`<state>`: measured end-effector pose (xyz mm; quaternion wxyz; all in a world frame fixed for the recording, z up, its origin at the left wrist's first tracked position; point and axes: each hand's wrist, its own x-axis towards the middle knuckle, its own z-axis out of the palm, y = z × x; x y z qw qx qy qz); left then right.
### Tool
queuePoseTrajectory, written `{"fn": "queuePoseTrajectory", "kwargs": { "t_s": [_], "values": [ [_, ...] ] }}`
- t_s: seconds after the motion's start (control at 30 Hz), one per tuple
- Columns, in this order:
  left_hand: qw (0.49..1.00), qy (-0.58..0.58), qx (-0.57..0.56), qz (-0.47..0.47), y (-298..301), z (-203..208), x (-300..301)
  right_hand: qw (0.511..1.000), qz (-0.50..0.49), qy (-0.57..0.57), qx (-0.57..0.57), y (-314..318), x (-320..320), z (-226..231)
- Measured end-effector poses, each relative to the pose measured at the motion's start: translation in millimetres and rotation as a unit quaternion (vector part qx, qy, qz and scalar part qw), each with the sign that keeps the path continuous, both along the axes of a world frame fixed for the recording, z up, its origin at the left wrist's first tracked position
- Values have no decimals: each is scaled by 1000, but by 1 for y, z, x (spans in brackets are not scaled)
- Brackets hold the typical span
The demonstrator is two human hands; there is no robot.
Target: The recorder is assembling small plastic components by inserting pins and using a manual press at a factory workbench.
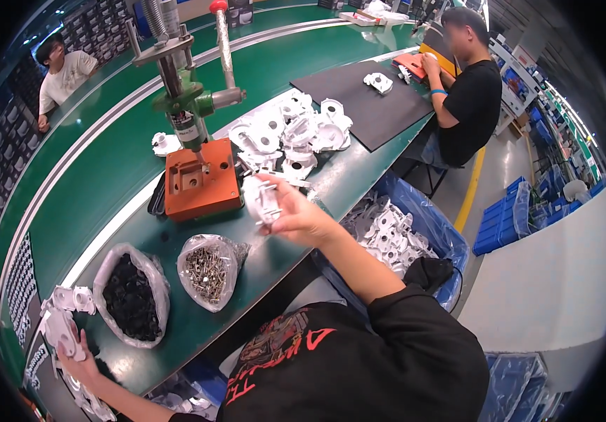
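My right hand (301, 216) is raised beside the press, its fingers closed round a white moulded plastic part (261, 200). Down at the lower left, my left hand (84, 366) grips a larger white plastic part (60, 332) by its edge, close to other white pieces (74, 299) on the table. An orange fixture block (201, 184) with a cut-out pocket sits under a green hand press (183, 105) that has a red-knobbed lever. Behind my right hand lies a heap of white plastic parts (292, 130).
Near me stand a bag of black pieces (133, 299) and a bag of metal screws or pins (211, 273). A blue lined bin (450, 243) of white parts is at my right. Beyond the dark mat (359, 105), a co-worker (468, 91) works; another person (64, 74) stands far left.
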<state>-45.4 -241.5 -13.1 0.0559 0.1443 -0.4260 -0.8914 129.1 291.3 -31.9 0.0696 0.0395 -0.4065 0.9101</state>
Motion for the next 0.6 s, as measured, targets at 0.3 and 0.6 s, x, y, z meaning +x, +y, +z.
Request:
{"fn": "queuePoseTrajectory", "kwargs": {
  "t_s": [0.3,0.6],
  "values": [
    [894,119,-59,-429,233,13,81,940,-40,113,318,-62,-11,33],
    [905,85,14,-416,277,-5,127,840,-42,139,524,-68,8,32]
  ]
}}
